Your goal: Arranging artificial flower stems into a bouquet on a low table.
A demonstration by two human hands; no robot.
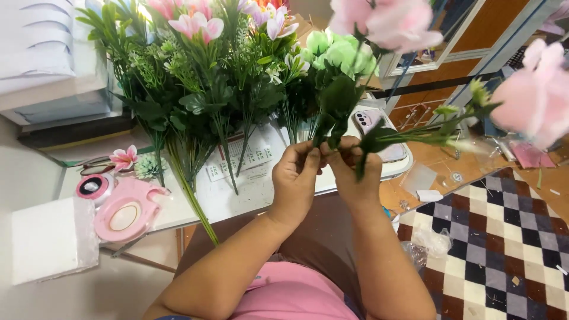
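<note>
i am seeing the left hand (294, 175) and right hand (352, 172) pinching the artificial flower stem (333, 109) between them above the counter (249, 189), steadying its leaves; the flower bunches (201, 89) are lying alongside.

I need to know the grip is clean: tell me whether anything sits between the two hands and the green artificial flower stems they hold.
Nothing visible does. The left hand and right hand both close their fingers directly on the green artificial flower stems, above the white table.
</note>
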